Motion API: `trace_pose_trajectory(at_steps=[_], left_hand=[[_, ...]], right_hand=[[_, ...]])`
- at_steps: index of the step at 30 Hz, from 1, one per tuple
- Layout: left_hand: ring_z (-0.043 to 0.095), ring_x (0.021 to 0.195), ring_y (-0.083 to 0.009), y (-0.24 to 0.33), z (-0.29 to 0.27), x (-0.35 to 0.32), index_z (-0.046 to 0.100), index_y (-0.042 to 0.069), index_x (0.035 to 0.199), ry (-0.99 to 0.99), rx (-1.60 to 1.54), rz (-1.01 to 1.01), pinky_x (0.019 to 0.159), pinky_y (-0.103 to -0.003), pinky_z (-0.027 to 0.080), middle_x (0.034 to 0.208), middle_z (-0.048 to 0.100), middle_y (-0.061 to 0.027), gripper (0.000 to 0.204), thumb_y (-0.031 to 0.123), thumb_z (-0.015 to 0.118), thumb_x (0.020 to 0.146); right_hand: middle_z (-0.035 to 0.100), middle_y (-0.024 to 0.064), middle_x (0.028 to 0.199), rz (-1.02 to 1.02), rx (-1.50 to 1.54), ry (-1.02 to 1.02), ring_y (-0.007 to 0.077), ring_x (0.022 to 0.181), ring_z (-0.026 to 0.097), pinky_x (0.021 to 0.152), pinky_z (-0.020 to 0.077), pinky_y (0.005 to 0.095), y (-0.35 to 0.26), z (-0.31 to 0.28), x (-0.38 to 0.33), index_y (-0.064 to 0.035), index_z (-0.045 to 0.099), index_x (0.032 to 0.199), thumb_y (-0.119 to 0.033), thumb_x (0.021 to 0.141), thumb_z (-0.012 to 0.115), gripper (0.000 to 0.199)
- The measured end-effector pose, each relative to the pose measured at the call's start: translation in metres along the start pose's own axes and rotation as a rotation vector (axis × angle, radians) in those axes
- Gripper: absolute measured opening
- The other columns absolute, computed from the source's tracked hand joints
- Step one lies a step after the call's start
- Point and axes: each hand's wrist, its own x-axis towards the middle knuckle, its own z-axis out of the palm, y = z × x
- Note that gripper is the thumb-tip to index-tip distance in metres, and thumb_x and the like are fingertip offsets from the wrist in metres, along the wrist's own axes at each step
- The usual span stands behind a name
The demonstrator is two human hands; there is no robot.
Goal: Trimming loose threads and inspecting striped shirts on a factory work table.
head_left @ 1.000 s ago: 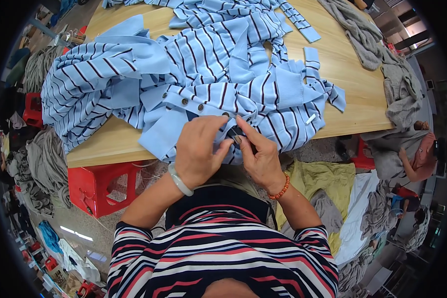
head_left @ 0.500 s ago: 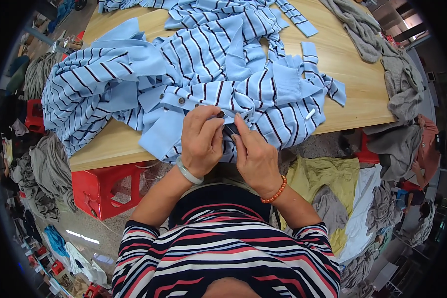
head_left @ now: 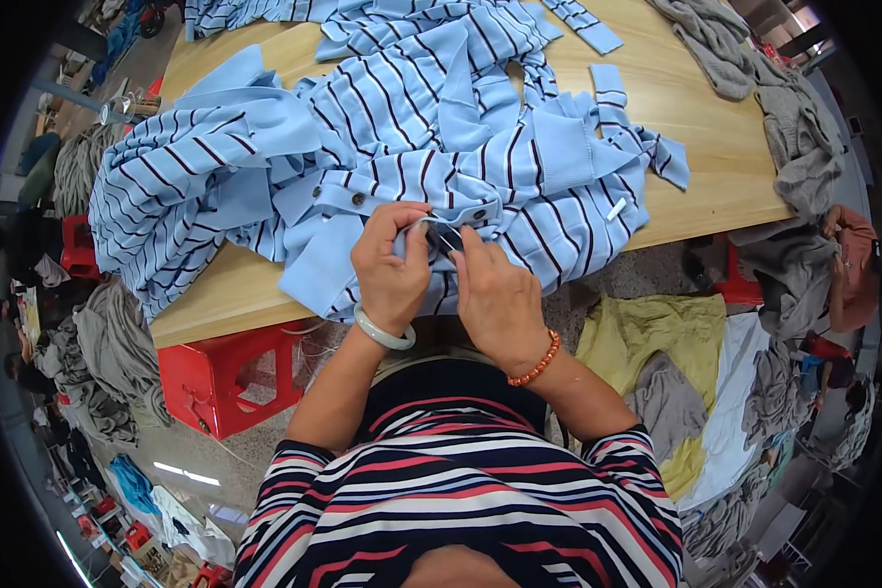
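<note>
Since a moment ago our hands have drawn slightly closer together on the cloth, and the view has tilted little. Our left hand [head_left: 390, 263] pinches the near edge of the light blue striped garment [head_left: 402, 147], fingers closed on its buttoned band. Our right hand [head_left: 498, 296] sits just beside it, closed on the same edge around a small dark piece [head_left: 445, 237]. The garment spreads away from us over the wooden table [head_left: 715, 147], its hem hanging off the near edge above a red stool [head_left: 227, 377].

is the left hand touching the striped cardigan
Touching. The head view shows the left hand pinching the light blue striped cardigan at its button edge, fingers pressed into the fabric beside the right hand.
</note>
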Motion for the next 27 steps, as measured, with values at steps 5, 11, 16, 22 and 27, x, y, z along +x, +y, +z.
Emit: trace_pose_trajectory(at_steps=[5, 11, 16, 22, 27], left_hand=[[0.059, 0.082, -0.0097, -0.006, -0.008, 0.006, 0.065, -0.002, 0.094, -0.016, -0.163, -0.197, 0.074, -0.023, 0.047, 0.092, 0.07, -0.0067, 0.008, 0.0, 0.061, 0.088], [0.058, 0.079, -0.0075, 0.0, -0.015, 0.007, 0.066, -0.002, 0.095, -0.085, -0.141, -0.151, 0.073, -0.021, 0.046, 0.091, 0.069, -0.0053, 0.008, 0.002, 0.062, 0.089], [0.057, 0.083, -0.0071, -0.001, -0.013, 0.006, 0.065, -0.002, 0.097, -0.057, -0.232, -0.187, 0.077, -0.021, 0.045, 0.097, 0.07, -0.0069, 0.008, 0.003, 0.062, 0.091], [0.056, 0.083, -0.0068, -0.006, -0.013, 0.001, 0.065, -0.003, 0.096, -0.057, -0.048, -0.089, 0.076, -0.02, 0.044, 0.093, 0.068, -0.0043, 0.009, 0.004, 0.063, 0.091], [0.056, 0.082, -0.0063, -0.011, -0.017, 0.002, 0.065, -0.003, 0.097, -0.068, -0.212, -0.243, 0.076, -0.019, 0.044, 0.09, 0.067, -0.0034, 0.01, 0.005, 0.064, 0.091]], right_hand=[[0.063, 0.021, 0.077, -0.045, 0.234, -0.067, 0.0402, 0.069, 0.062, 0.06, 0.0481, 0.0464, 0.012, -0.007, 0.014, -0.001, 0.062, 0.105, -0.014, 0.091, 0.057, 0.019], [0.063, 0.0219, 0.076, -0.097, 0.283, -0.115, 0.0408, 0.069, 0.061, 0.06, 0.0474, 0.0464, 0.02, -0.018, 0.02, -0.0007, 0.063, 0.102, -0.013, 0.09, 0.058, 0.018], [0.064, 0.0211, 0.078, -0.075, 0.1, -0.059, 0.0404, 0.071, 0.061, 0.06, 0.047, 0.0457, 0.009, -0.024, 0.013, 0.0, 0.063, 0.101, -0.012, 0.09, 0.058, 0.017], [0.056, 0.0052, 0.062, 0.066, 0.704, -0.502, 0.0061, 0.059, 0.043, 0.052, 0.0383, 0.0274, 0.044, -0.021, 0.036, 0.0038, 0.066, 0.109, -0.015, 0.093, 0.059, 0.025], [0.057, 0.0087, 0.063, 0.007, 0.657, -0.502, 0.0112, 0.055, 0.046, 0.053, 0.04, 0.029, 0.046, -0.024, 0.035, 0.0026, 0.066, 0.105, -0.012, 0.093, 0.058, 0.021]])
